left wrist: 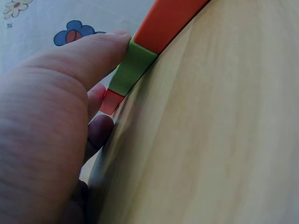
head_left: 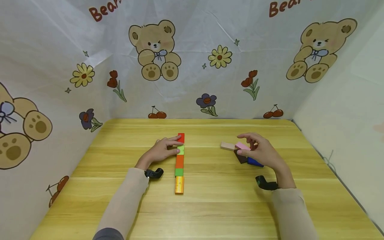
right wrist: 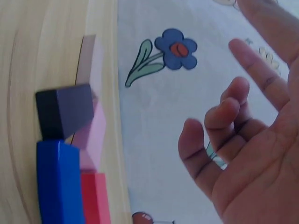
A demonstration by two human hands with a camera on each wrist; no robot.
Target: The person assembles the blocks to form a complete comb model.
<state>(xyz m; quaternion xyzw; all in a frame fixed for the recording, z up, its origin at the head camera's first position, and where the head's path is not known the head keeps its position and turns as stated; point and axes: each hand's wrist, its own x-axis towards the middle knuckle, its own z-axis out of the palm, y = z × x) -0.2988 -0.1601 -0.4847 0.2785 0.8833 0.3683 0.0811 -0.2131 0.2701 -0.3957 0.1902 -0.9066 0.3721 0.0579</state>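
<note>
A straight row of blocks runs toward me: a red block, a light green block, an orange block, a green block and a yellow-orange block. My left hand lies at the row's far end, its fingers reaching over the red block and its thumb at the light green one. Holding nothing, my right hand hovers over a loose cluster with fingers loosely bent. Under it are a beige block, a pink block, a dark brown block and a blue block.
Another red block shows beside the blue one in the right wrist view. The wooden table meets a bear-print cloth at its back edge. A cable hangs by the right edge.
</note>
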